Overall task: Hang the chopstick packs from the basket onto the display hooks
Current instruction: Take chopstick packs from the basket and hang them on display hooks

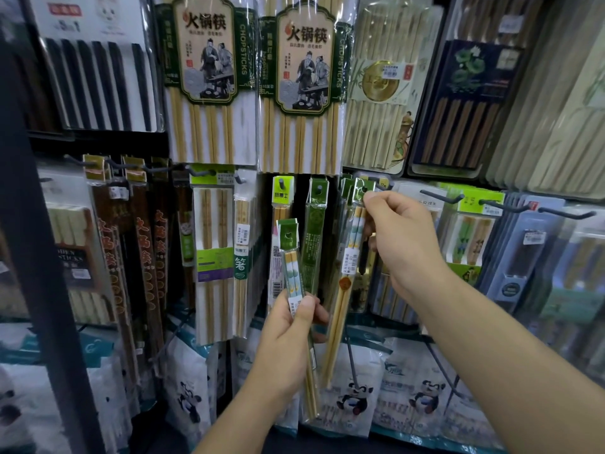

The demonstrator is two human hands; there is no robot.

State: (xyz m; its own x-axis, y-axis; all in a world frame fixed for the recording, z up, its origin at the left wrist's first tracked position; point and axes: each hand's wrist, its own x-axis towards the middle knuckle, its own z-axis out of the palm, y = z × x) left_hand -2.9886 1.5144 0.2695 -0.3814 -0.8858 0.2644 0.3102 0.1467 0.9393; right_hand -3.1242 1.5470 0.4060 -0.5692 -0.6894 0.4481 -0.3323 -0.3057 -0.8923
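Right fingers (371, 198) are pressed together in a pinch on the green header card of one chopstick pack (343, 290), thumb and index on its right edge. The header sits up at a display hook (381, 185), its hole just beside the hook tip; can't tell if it's threaded on. The pack hangs from that pinch, tilted, lower end angled left and down. Right hand (402, 244) is otherwise curled, wrist below and to the right. Left fingers (304, 306): thumb lies across the front of a second pack (291, 257) around mid-length, the others curled behind it. That pack stands nearly upright, header above my left hand (288, 332) and on no hook, tail sticking out below the palm. The lower ends of the two packs are near each other; contact unclear. A dark green pack (314, 231) hangs between the two headers. Large hot-pot packs (304, 77) hang above, panda bags (353, 398) below, and a bare hook (438, 195) to the right.
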